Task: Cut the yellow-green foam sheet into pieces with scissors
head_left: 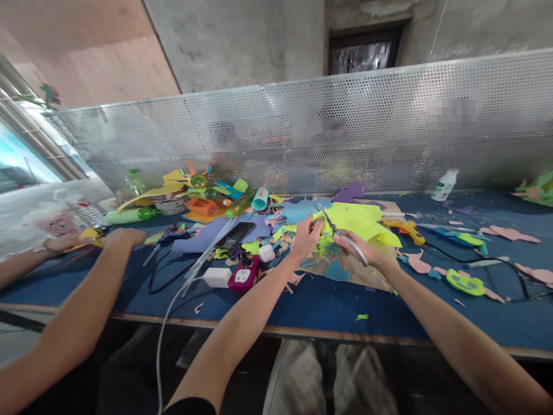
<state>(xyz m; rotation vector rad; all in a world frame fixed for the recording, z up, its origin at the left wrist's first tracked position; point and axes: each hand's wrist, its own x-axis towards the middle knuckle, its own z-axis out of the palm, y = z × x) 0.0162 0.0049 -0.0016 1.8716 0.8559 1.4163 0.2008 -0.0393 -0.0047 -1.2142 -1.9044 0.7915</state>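
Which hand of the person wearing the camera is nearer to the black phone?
Left. The left hand is to the right of the phone, with paper scraps between them; the right hand, holding scissors, is farther to the right.

Blue table (311, 314) (cluttered): paper scraps (362, 317) lie about; a white bottle (444, 185) stands.

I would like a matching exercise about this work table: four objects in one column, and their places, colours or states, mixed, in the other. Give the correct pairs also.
Column 1
1. scissors
2. glue gun
3. phone
4. white bottle

Column 2
A. to the left of the wearer's left hand
B. standing near the perforated panel
C. gripped by the wearer's right hand
D. yellow-orange

Pairs: 1-C, 2-D, 3-A, 4-B
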